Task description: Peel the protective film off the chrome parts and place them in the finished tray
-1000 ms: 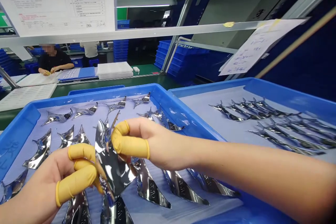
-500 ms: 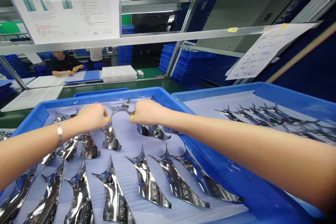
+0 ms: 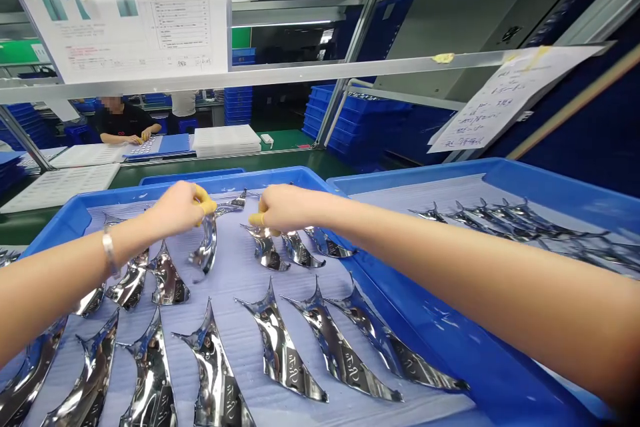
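Observation:
My left hand [image 3: 180, 207], with yellow finger covers, pinches the upper end of a curved chrome trim piece [image 3: 206, 247]. That piece is tilted edge-on, its lower end blurred. To the right, my right hand [image 3: 283, 205] has its fingers closed at the top of another chrome trim piece [image 3: 270, 252], partly covering it. The lower end of this piece rests on the white liner [image 3: 233, 267]. Similar chrome pieces lie in rows around both hands, including a chrome piece [image 3: 210, 367] in the near row. All are inside a blue tray [image 3: 320, 180].
A second blue tray [image 3: 425, 177] with more chrome pieces stands at the right. Above the trays runs a metal rail [image 3: 310, 73] with an instruction sheet [image 3: 150, 20] and handwritten paper [image 3: 500, 103]. Across the green bench [image 3: 285, 140], a co-worker [image 3: 125, 121] handles small parts.
My left hand has turned and raised its chrome piece off the liner. The piece at my right hand has shifted left and shows more fully; that hand has moved slightly right.

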`<state>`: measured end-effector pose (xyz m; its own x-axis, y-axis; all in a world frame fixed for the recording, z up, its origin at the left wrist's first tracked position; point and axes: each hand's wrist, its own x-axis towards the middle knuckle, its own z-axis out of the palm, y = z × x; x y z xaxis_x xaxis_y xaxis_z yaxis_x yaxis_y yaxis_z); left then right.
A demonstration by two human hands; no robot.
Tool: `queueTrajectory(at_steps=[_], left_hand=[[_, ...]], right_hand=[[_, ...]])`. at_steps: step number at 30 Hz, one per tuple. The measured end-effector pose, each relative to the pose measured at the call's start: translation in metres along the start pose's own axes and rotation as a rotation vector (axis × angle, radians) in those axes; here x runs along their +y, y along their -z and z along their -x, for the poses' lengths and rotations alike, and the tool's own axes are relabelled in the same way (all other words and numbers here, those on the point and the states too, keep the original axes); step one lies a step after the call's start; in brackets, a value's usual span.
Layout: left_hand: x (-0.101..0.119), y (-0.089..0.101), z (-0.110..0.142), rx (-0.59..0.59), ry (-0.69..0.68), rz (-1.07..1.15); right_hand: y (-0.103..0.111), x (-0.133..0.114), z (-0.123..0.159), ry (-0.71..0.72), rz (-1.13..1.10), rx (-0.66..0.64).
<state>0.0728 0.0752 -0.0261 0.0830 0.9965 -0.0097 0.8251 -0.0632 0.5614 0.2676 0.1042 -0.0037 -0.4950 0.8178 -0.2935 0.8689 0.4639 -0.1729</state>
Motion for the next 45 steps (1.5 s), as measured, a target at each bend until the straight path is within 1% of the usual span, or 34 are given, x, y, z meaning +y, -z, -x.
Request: queueTrajectory(at_steps=[2, 5, 7, 9, 11, 14, 16, 19, 22, 24, 28, 29, 31, 34, 37, 39, 42, 45], left_hand=[[0.003, 0.012, 0.013, 0.044, -0.104, 0.215], [0.005, 0.023, 0.037, 0.095, -0.191, 0.495], [0.003, 0.024, 0.055, 0.102, -0.199, 0.636], [0.0, 0.022, 0.072, 0.078, -0.163, 0.74], [-0.003, 0.018, 0.089, 0.045, -0.109, 0.819], [-0.004, 0.013, 0.108, 0.009, -0.062, 0.915], [-0.004, 0.01, 0.115, -0.015, -0.053, 0.958], [-0.005, 0.005, 0.12, -0.03, -0.035, 0.994], [-0.01, 0.001, 0.122, -0.031, 0.02, 0.994], [-0.013, -0.003, 0.123, -0.044, 0.04, 0.95], [-0.018, -0.009, 0.128, -0.128, -0.046, 0.828], [-0.019, -0.011, 0.129, -0.135, -0.066, 0.818], [-0.019, -0.014, 0.13, -0.104, -0.087, 0.799], [-0.018, -0.015, 0.129, -0.019, -0.171, 0.722], [-0.015, -0.014, 0.127, 0.034, -0.262, 0.629], [-0.012, -0.013, 0.126, 0.064, -0.325, 0.55], [-0.007, -0.012, 0.128, 0.109, -0.443, 0.397], [-0.009, -0.012, 0.132, 0.132, -0.605, 0.185]], right_hand=[[0.004, 0.0, 0.01, 0.09, -0.095, 0.017], [-0.001, -0.008, 0.024, 0.283, -0.237, 0.03], [-0.01, -0.017, 0.033, 0.437, -0.401, 0.013], [-0.021, -0.028, 0.042, 0.585, -0.563, -0.043], [-0.031, -0.037, 0.05, 0.664, -0.651, -0.108], [-0.043, -0.048, 0.059, 0.663, -0.688, -0.173], [-0.05, -0.053, 0.062, 0.652, -0.691, -0.168], [-0.056, -0.058, 0.064, 0.678, -0.708, -0.128], [-0.058, -0.062, 0.066, 0.718, -0.705, -0.085], [-0.058, -0.064, 0.068, 0.764, -0.653, -0.001], [-0.061, -0.06, 0.068, 0.852, -0.46, 0.214], [-0.062, -0.058, 0.068, 0.865, -0.422, 0.254], [-0.065, -0.054, 0.067, 0.896, -0.378, 0.28], [-0.067, -0.05, 0.065, 0.892, -0.372, 0.298], [-0.068, -0.048, 0.062, 0.9, -0.364, 0.331], [-0.07, -0.047, 0.059, 0.93, -0.349, 0.367], [-0.074, -0.044, 0.055, 0.95, -0.29, 0.452], [-0.08, -0.039, 0.05, 0.982, -0.231, 0.601]])
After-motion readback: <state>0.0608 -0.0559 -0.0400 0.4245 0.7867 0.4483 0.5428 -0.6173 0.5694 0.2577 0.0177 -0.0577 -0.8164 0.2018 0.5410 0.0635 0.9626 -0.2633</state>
